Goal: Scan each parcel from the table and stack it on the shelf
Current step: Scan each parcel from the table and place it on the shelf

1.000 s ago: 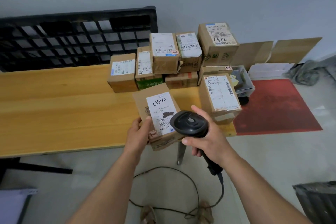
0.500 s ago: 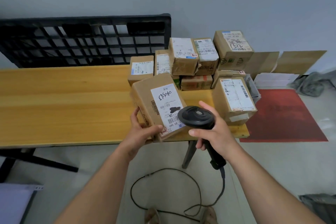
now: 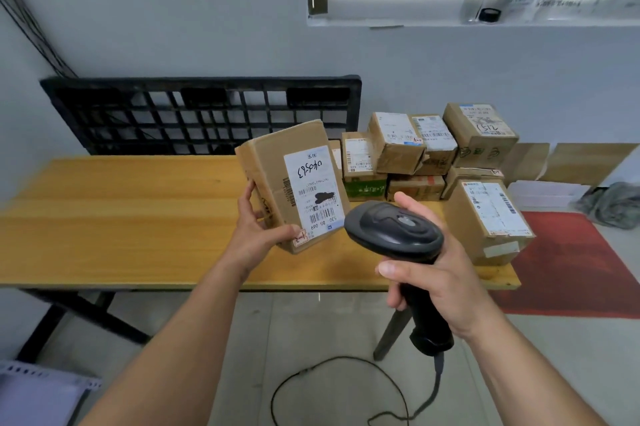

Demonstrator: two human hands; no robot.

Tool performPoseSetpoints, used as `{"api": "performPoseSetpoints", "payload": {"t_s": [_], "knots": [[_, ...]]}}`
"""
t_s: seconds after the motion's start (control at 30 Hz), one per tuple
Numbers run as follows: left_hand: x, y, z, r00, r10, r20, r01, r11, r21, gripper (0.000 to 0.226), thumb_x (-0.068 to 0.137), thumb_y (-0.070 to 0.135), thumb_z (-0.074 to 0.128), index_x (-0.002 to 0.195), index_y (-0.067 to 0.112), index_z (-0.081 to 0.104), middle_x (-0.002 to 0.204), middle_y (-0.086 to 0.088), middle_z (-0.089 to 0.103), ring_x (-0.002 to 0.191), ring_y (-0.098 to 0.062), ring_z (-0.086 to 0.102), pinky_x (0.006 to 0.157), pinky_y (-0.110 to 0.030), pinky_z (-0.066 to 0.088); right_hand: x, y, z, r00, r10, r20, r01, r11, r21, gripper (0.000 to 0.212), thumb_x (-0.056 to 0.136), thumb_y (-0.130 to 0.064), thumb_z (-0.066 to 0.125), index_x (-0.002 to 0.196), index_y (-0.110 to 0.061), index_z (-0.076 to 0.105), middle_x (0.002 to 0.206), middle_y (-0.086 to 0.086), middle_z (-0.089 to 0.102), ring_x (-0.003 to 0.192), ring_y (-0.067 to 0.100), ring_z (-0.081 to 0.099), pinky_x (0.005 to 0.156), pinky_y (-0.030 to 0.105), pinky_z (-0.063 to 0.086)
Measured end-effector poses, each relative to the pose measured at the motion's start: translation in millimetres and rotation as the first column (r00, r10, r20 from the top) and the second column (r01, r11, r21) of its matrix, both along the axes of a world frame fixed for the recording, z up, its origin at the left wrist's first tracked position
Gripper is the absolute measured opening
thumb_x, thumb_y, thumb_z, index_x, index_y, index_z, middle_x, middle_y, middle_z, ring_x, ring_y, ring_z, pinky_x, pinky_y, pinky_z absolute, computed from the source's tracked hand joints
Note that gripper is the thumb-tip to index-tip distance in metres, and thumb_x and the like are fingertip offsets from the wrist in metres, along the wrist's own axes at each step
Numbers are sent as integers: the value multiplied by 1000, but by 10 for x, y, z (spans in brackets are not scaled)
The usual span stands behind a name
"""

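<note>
Left hand (image 3: pixel 258 235) grips a stiff, seemingly light parcel (image 3: pixel 291 183) by its lower edges above the counter (image 3: pixel 121 218); right hand (image 3: pixel 440 273) clasps the scanner (image 3: pixel 394 230).

brown parcel (image 3: pixel 277 162), black scanner (image 3: pixel 394 231), yellow table (image 3: pixel 121 218), red mat (image 3: pixel 568 263)

The held parcel (image 3: pixel 266 166) carried a white label (image 3: pixel 313 190): handwritten "04563", printed "DS 069" beside the barcode. The corner sticker (image 3: pixel 300 238) appeared to read "1-2". The rear box (image 3: pixel 485 145) bore handwritten "7151". Other print was illegible.
</note>
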State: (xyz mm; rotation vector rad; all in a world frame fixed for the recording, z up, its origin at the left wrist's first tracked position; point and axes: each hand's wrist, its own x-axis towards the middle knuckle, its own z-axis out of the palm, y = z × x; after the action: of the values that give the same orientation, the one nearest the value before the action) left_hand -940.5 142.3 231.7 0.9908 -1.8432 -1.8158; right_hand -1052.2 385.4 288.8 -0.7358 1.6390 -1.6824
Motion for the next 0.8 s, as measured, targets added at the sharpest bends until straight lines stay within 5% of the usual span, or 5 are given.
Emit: {"api": "performPoseSetpoints", "payload": {"t_s": [0.17,0.6,0.8], "knots": [[144,-102,41,1000,-3,-24,3,1000,-19,125,55,19,90,143,51,8,133,-9,48,120,-28,54,100,-56,45,170,-31,-6,1000,-1,-3,1,1000,13,88,62,-7,78,135,-43,45,78,34,64,47,37,57,53,47,49],[363,29,180,996,70,-57,-72,997,-19,130,39,36,86,141,54,9,130,-7,51,120,-27,55,100,-54,46,262,17,-11,999,44,-30,-43,999,24,89,62,-6,78,136,-42,44,88,18,71,47,36,57,50,43,49],[501,247,232,993,105,-59,-108,993,-40,118,63,13,87,145,47,9,131,-8,50,120,-27,55,99,-54,47,296,219,41,996,81,-25,-81,997,0,90,63,-7,78,138,-41,41,80,16,72,47,34,58,49,40,49]]}}
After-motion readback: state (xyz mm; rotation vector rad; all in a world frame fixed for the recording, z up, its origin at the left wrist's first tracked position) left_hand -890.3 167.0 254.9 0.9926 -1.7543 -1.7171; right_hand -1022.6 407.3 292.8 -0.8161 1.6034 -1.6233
